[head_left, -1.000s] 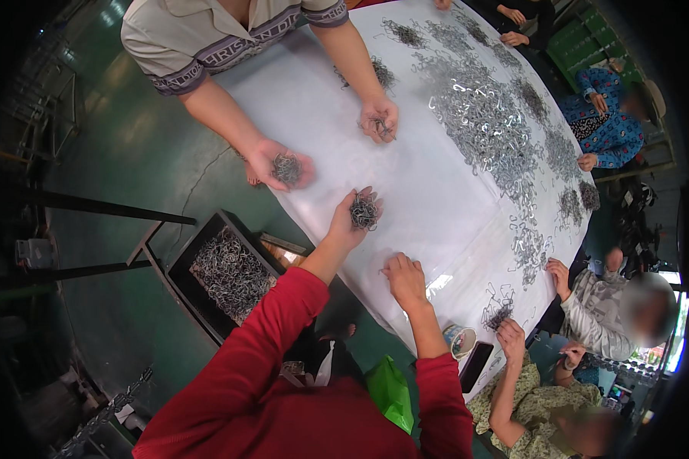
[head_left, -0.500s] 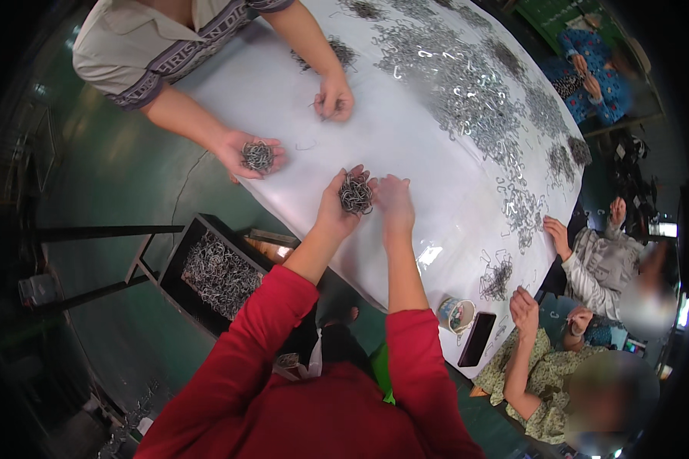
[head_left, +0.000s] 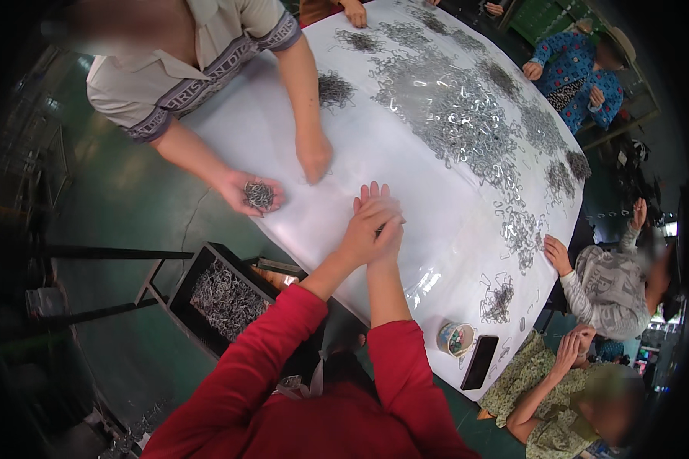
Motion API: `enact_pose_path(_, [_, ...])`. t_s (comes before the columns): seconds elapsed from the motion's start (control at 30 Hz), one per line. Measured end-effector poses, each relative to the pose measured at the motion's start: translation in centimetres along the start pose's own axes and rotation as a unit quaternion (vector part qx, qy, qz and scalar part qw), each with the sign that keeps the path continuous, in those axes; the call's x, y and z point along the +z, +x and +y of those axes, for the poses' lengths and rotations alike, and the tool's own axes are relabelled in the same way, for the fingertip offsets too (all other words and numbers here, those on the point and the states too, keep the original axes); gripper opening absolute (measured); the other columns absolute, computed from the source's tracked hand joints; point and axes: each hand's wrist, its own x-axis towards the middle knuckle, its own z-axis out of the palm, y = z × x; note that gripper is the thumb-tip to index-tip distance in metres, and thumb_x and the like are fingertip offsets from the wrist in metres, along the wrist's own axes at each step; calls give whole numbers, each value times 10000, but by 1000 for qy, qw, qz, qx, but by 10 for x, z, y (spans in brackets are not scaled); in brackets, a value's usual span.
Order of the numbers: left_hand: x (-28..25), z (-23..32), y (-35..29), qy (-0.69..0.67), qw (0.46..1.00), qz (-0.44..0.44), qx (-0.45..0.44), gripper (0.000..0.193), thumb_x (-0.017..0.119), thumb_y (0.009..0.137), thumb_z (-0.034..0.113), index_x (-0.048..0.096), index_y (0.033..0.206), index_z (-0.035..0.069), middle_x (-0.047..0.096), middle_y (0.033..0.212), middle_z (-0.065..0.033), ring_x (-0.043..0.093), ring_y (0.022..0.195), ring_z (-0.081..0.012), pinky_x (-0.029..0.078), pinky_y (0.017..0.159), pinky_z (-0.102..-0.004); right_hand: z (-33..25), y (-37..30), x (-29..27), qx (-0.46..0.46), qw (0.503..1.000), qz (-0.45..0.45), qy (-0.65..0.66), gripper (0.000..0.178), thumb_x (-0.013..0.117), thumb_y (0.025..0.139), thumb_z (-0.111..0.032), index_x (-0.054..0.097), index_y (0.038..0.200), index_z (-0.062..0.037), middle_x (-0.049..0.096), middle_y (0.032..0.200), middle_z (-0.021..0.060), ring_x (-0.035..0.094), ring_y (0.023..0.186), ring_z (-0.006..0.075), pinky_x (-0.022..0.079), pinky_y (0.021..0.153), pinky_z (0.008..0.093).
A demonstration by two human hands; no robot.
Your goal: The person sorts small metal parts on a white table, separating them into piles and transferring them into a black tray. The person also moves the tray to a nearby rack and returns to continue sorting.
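My left hand (head_left: 358,237) is turned over on top of my right hand (head_left: 372,196), over the near part of the white-covered table (head_left: 429,222). The right hand lies beneath with its fingers showing past the left. Between them a small dark bit of the metal hooks (head_left: 380,229) shows; the rest of the clump is covered, and how it is split between my palms is hidden. Some fingers are smeared by motion. Across from me, a co-worker's palm holds another clump of hooks (head_left: 258,195); that person's other hand (head_left: 314,157) is down on the table.
Many hooks (head_left: 467,115) spread over the far right of the table, with a dark pile (head_left: 334,90) near the co-worker. A cup (head_left: 455,338) and a phone (head_left: 479,363) sit at the right edge. Below left is a black bin (head_left: 226,294) of hooks. Several people work around the table.
My left hand, palm up with a clump of hooks, has turned over onto my right hand, which moved in beneath it. The co-worker's free hand moved down the table toward me.
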Motion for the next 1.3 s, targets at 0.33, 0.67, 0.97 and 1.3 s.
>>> enact_pose_path(0.33, [-6, 6, -13, 204, 977, -6, 65, 231, 560, 906, 221, 679, 1070, 110, 566, 1298, -78, 357, 1367, -313, 187, 1132, -518, 5, -6, -27, 37, 998, -30, 29, 484, 318, 1030, -355, 346, 1445, -108, 417, 1430, 104, 422, 1300, 241, 352, 1088, 415])
enact_pose_path(0.67, [-5, -27, -19, -570, 630, 218, -480, 518, 291, 1022, 436, 518, 1258, 34, 564, 1265, -104, 518, 1187, -225, 391, 1024, -389, 3, 3, 11, -40, 969, 13, -242, 247, 537, 944, -239, 629, 940, -10, 647, 936, 87, 601, 832, 193, 493, 781, 323])
enact_pose_path(0.97, [-14, -37, -15, -689, 574, 216, -386, 394, 357, 1014, 370, 547, 1141, 49, 600, 1125, -90, 580, 1053, -219, 470, 932, -375, 16, -6, 20, -328, 644, -183, -666, 146, 573, 907, -129, 634, 860, -5, 653, 877, 107, 626, 829, 237, 481, 731, 334])
enact_pose_path(1.3, [-19, -77, -29, -678, 582, 325, -310, 297, 407, 1005, 269, 539, 1137, 38, 592, 1120, -74, 576, 1068, -191, 473, 954, -346, 44, 18, -1, -53, 943, -42, -325, 702, 301, 1021, -484, 410, 1307, 148, 501, 1309, 266, 488, 1248, 298, 355, 1082, 374])
